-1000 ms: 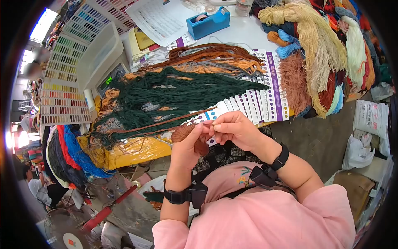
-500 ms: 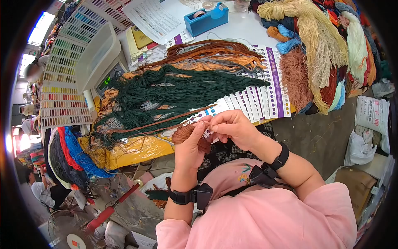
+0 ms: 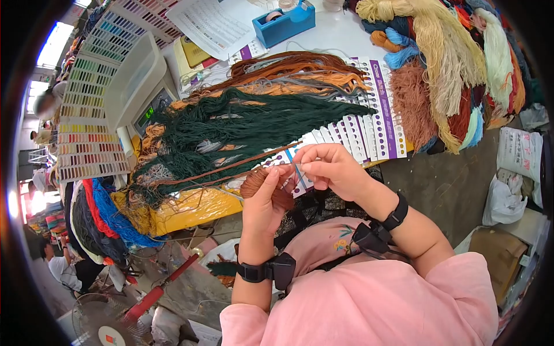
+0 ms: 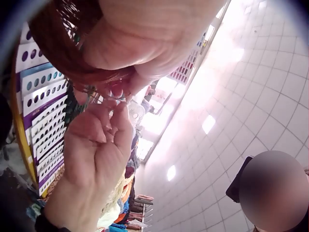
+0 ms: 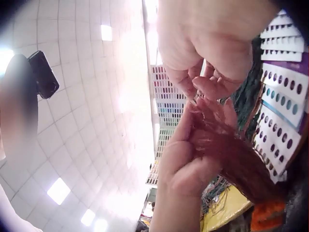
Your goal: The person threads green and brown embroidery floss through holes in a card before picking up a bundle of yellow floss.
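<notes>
Now right hand (image 3: 331, 168) farther from skein (image 3: 254, 183)

Yarn (image 3: 248, 121) on tbl (image 3: 341, 32), prob. atop cards (image 3: 393, 124).

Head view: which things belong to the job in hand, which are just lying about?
In the job:
- brown yarn bundle, held in the left hand
- right hand, fingertips pinched at the yarn

Lying about, judging by no hand contact:
- blue tape dispenser
- printed sheet
- cream yarn hank
- dark green yarn, possibly related
</notes>
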Demonstrator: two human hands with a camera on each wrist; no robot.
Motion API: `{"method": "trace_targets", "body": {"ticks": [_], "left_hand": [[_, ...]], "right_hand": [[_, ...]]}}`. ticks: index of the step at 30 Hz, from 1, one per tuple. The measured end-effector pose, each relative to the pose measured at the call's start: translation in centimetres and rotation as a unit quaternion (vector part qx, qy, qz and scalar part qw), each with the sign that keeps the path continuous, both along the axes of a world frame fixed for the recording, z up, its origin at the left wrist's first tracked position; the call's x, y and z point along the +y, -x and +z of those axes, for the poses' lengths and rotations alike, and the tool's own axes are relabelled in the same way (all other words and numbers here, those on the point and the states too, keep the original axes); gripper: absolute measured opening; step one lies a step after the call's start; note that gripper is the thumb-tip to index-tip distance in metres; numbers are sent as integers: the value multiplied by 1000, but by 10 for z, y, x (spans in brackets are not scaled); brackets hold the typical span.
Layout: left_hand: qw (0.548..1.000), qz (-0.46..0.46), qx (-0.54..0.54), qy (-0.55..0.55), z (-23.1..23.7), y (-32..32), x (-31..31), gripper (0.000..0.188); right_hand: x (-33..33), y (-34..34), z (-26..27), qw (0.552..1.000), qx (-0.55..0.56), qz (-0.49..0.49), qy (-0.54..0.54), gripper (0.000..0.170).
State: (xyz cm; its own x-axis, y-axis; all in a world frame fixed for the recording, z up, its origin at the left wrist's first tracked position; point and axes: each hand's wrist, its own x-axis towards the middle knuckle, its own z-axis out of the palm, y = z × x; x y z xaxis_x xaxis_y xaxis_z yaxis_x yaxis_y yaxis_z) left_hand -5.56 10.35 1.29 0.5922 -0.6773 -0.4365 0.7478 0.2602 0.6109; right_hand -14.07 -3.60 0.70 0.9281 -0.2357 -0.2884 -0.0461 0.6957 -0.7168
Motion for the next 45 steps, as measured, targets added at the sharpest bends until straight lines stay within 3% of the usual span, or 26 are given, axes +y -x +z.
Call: {"method": "trace_targets", "body": {"ticks": [2, 8, 14, 17, 20, 22, 23, 24, 25, 26, 28, 29, 30, 31, 32, 33, 34, 36, 38, 40, 44, 45], "left_hand": [[1000, -8, -3, 0, 3, 2, -2, 9], [999, -15, 31, 29, 1, 4, -6, 10], [999, -23, -15, 24, 1, 4, -8, 11], [998, -32, -43, 14, 1, 5, -10, 11], [1000, -20, 11, 11, 10, 5, -11, 10], [999, -17, 47, -18, 14, -10, 10, 9], [996, 6, 93, -5, 10, -28, 27, 7], [985, 91, 128, 74, 3, -49, 51, 3], [979, 120, 90, 136, -12, -79, 85, 4], [936, 305, 155, 85, -24, -105, 125, 7], [900, 344, 195, 184, -55, -153, 198, 19], [928, 278, 185, 165, -40, -146, 177, 22], [950, 213, 174, 147, -11, -126, 134, 25], [967, 149, 160, 128, 2, -103, 92, 29], [977, 20, 154, 148, -3, -83, 54, 31], [997, -60, 57, -9, -9, -67, 20, 32], [987, -100, 8, -127, -9, -48, -15, 28], [961, -170, -54, -212, -29, -30, -51, 25], [943, -181, -67, -271, -40, -14, -74, 19], [909, -229, -130, -324, -53, -13, -89, 13], [867, -273, -247, -337, -48, -15, -84, 12], [876, -265, -233, -329, -43, -14, -80, 8]], "right_hand": [[-1, 1, -4, 999, 30, 34, 18, 6], [5, -4, 15, 986, 98, 19, -134, 7], [5, 1, 1, 990, 57, 84, -100, 8], [4, 1, 0, 992, 75, 48, -86, 9], [-9, 3, -4, 997, 43, -62, -3, 7], [-40, 11, 7, 992, -22, -95, -77, 7], [-57, 23, 25, 987, -63, -148, -19, 7], [-100, 38, 20, 986, -79, -132, -60, 10], [-148, 59, 13, 956, -171, -234, -41, 17], [-200, 85, 19, 929, -218, -299, 0, 16], [-289, 140, 44, 863, -296, -381, 150, 15], [-298, 146, 55, 848, -296, -384, 216, 15], [-268, 124, 65, 807, -214, -423, 353, 15], [-237, 95, 63, 813, -128, -404, 400, 13], [-201, 64, 50, 859, -45, -341, 378, 12], [-168, 39, 33, 899, 11, -267, 346, 11], [-137, 20, 11, 923, 39, -197, 328, 10], [-96, -1, -35, 889, 98, -99, 435, 5], [-67, -7, -62, 862, 142, -129, 469, 3], [-54, -5, -74, 709, 78, -162, 682, 9], [-61, 2, -70, 704, 88, -177, 682, 8], [-62, 4, -71, 694, 91, -158, 696, 14]]}}
